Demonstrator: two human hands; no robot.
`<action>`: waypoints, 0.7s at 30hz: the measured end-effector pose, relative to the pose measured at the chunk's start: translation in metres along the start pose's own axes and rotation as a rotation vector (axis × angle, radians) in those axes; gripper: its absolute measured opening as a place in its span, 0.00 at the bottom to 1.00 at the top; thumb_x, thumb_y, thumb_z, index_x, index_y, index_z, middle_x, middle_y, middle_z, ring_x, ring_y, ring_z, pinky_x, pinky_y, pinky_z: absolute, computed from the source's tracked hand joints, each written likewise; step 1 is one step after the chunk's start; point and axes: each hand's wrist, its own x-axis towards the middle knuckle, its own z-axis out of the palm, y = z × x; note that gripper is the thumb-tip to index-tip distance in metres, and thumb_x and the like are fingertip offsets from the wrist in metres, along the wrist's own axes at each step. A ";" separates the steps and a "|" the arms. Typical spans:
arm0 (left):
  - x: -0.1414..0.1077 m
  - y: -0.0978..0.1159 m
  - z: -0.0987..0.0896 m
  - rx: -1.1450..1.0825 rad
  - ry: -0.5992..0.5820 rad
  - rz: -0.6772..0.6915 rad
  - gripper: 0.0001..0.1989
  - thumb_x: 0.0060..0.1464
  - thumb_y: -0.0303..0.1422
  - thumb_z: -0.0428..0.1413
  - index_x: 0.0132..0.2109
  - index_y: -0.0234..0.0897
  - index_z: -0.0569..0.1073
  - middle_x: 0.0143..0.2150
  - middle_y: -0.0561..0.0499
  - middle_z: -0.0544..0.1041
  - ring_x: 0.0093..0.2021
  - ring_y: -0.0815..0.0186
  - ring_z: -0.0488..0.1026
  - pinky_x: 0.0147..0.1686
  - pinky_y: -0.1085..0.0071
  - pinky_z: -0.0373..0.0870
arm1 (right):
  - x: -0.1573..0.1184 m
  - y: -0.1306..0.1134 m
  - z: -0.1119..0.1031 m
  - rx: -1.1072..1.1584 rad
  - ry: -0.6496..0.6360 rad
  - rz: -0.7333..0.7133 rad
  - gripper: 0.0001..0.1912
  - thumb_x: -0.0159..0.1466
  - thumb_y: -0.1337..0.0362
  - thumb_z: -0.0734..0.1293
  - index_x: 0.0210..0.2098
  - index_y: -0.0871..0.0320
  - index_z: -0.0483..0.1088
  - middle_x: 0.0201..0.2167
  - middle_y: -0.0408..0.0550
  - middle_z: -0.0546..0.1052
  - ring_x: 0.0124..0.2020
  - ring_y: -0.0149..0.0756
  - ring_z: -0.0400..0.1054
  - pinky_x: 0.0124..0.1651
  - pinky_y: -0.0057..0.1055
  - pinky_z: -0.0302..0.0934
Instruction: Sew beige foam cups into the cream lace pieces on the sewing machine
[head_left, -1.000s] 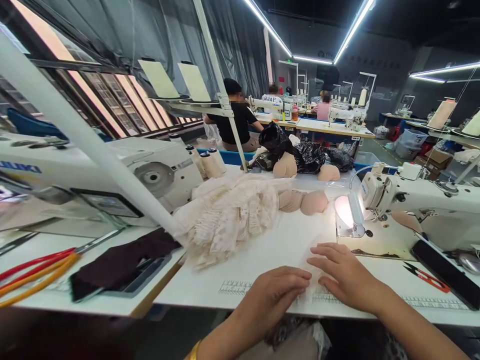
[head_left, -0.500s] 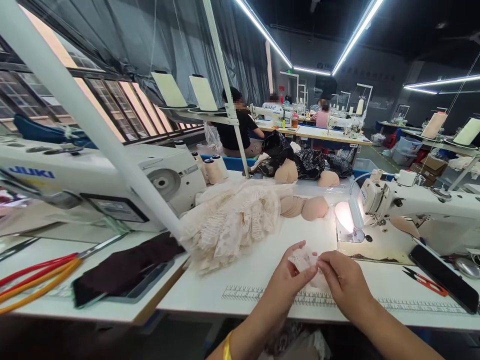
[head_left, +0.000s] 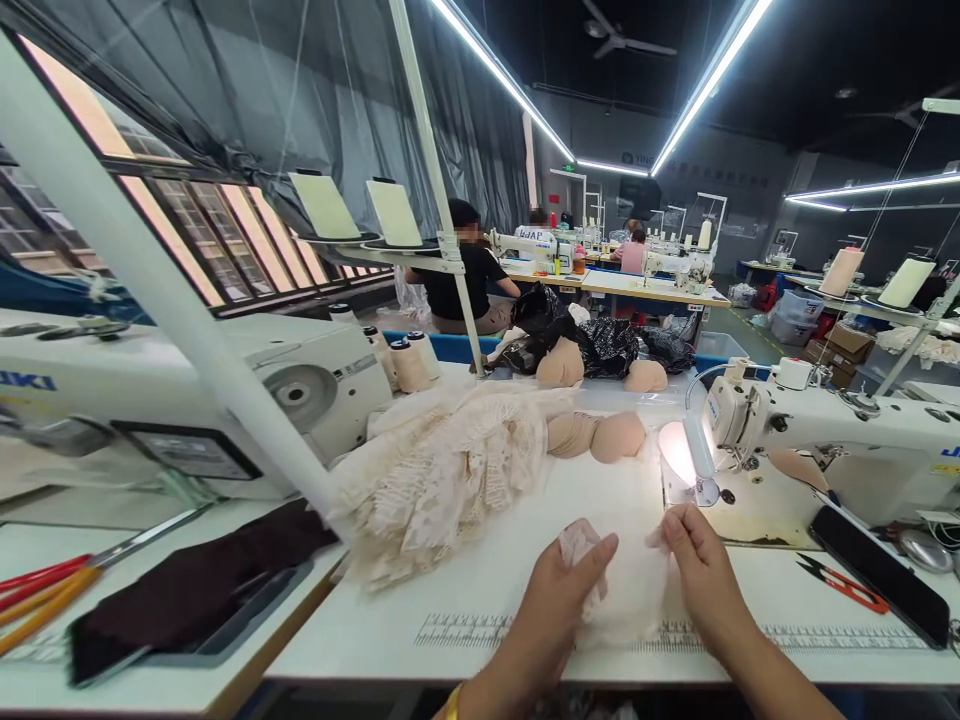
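Note:
Between my hands a thin, sheer whitish fabric piece [head_left: 626, 590] is spread above the table's front part. My left hand [head_left: 559, 595] pinches its left side under the thumb, with a crumpled bit showing above the fingers. At the right edge, my right hand [head_left: 697, 560] grips the fabric between thumb and bent fingers. A heap of cream lace [head_left: 450, 470] lies to the left of my hands. Behind it are beige moulded bra cups [head_left: 619, 437]. To the right stands a white sewing machine [head_left: 810, 420] with its lamp lit over the needle area.
A ruler strip [head_left: 465, 630] runs along the front edge. Orange-handled thread snips [head_left: 844, 583] and a black phone [head_left: 877, 575] lie at the right. Another sewing machine [head_left: 300, 390], dark cloth [head_left: 202, 580] and large scissors [head_left: 75, 585] are at the left. A person [head_left: 465, 280] sits further back.
My hands have moved apart, stretching the fabric between them; before, they were close together with it bunched. The camera view has shifted a little, so the scene sits further left.

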 end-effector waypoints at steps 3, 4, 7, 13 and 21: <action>0.020 0.010 -0.010 0.269 -0.114 -0.025 0.26 0.57 0.59 0.60 0.39 0.38 0.74 0.31 0.50 0.78 0.33 0.57 0.76 0.39 0.61 0.76 | 0.005 0.001 -0.001 0.111 0.022 0.069 0.24 0.72 0.39 0.60 0.34 0.52 0.64 0.19 0.34 0.64 0.21 0.31 0.57 0.28 0.28 0.55; 0.031 0.016 -0.014 0.454 -0.108 0.042 0.25 0.59 0.58 0.58 0.42 0.38 0.74 0.34 0.49 0.80 0.35 0.56 0.77 0.40 0.60 0.76 | 0.008 0.003 -0.002 0.114 0.009 0.104 0.24 0.71 0.37 0.61 0.34 0.52 0.63 0.18 0.33 0.62 0.18 0.31 0.55 0.24 0.27 0.52; 0.077 0.030 -0.023 0.994 0.004 0.325 0.21 0.66 0.47 0.54 0.55 0.38 0.72 0.52 0.41 0.81 0.50 0.51 0.79 0.50 0.54 0.76 | 0.017 0.011 -0.007 0.096 -0.013 0.168 0.26 0.66 0.36 0.65 0.33 0.52 0.63 0.20 0.34 0.64 0.18 0.31 0.57 0.22 0.27 0.51; 0.156 0.030 -0.017 1.280 -0.009 0.453 0.29 0.56 0.29 0.61 0.64 0.31 0.69 0.68 0.29 0.69 0.70 0.38 0.65 0.67 0.42 0.61 | 0.024 0.023 -0.009 0.160 -0.017 0.168 0.26 0.65 0.36 0.66 0.33 0.52 0.63 0.23 0.34 0.58 0.22 0.31 0.52 0.24 0.27 0.48; 0.168 0.021 -0.020 1.412 -0.084 0.493 0.22 0.64 0.23 0.49 0.62 0.34 0.73 0.67 0.34 0.73 0.66 0.48 0.71 0.65 0.52 0.66 | 0.022 0.013 -0.004 0.208 0.012 0.208 0.26 0.64 0.37 0.68 0.31 0.52 0.61 0.22 0.32 0.53 0.20 0.27 0.44 0.22 0.26 0.40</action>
